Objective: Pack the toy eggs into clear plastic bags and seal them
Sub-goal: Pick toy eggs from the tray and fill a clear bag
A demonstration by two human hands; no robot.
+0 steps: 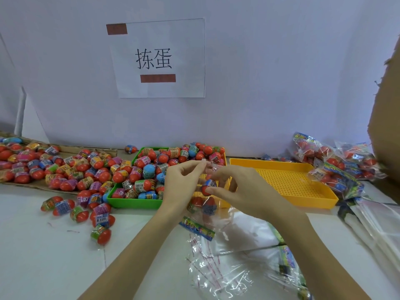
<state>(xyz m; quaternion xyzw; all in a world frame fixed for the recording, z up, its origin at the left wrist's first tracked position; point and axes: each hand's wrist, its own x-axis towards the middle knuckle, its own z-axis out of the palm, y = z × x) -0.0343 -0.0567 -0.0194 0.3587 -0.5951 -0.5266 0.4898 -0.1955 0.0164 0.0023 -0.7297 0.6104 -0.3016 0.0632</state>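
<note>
Down at the bottom right of the frame, crinkly empty clear plastic bags with red-dotted seal strips [207, 258] lie in a loose heap on the smooth white worktop [43, 256], one showing a bright printed header card [197, 228]. Just above them, mid-frame, both hands are up off the surface and busy. The left hand [180, 187] pinches the top edge of a glossy clear plastic bag [207, 202] between thumb and fingertips; the right hand [236, 189] curls in from the other side, thumb and fingers closed on the same film. Inside that hanging bag sit a few rounded toy eggs with red shells and shiny printed wraps [208, 187].

Left of the hands, loose eggs [99, 213] are scattered on the worktop, smooth red domes capped in green, purple and blue foil labels. Behind, a shallow green plastic tray [132, 202] is heaped with more, some sky blue. To its right, a yellow plastic tray with a perforated grid floor [287, 180]. Upper left, a big spread of eggs rests on flat brown cardboard [91, 148]. Far right, filled, sealed bags of eggs [337, 161] are piled beside a torn cardboard wall [385, 118]. At the back, a white paper sign with black characters [158, 59] is stuck on the pale wall.
</note>
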